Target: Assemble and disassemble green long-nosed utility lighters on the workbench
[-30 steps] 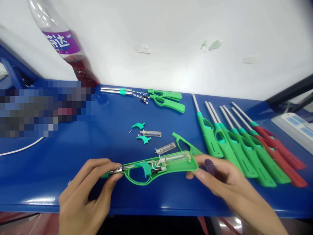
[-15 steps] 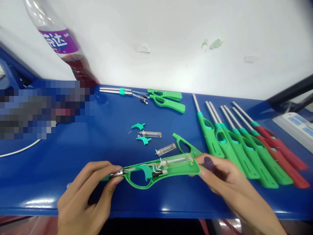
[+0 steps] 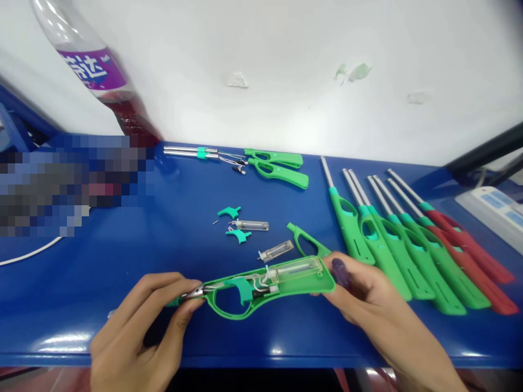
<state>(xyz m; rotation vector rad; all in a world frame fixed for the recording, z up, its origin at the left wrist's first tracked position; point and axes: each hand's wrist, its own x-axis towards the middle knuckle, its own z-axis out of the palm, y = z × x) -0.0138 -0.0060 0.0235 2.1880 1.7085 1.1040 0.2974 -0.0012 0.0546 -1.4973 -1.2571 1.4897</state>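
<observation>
Level above the table's front edge is an opened green gas lighter (image 3: 302,284), its inner side facing up. My left hand (image 3: 149,321) pinches it at the metal tube end, with thumb below and fingers above. At the other end, my right hand (image 3: 370,302) grips the butt of the handle shell. Inside the shell lie a clear fuel tank (image 3: 296,268), a teal trigger (image 3: 242,288), white wires and a dark igniter piece. Behind it rest a loose clear tank (image 3: 276,250) and a green half shell (image 3: 308,242), partly hidden by the lighter and my right hand.
Two teal triggers (image 3: 238,236) and another clear tank (image 3: 252,225) lie mid-table. Metal tubes with wires (image 3: 190,152) and green shells (image 3: 280,173) lie by the wall. Several assembled lighters (image 3: 435,261) line the right. A drink bottle (image 3: 98,68) stands back left, near a white cable (image 3: 35,253).
Both hands and the lighter have shifted very slightly left in the view, as has much of the scene. My hold on the lighter is the same.
</observation>
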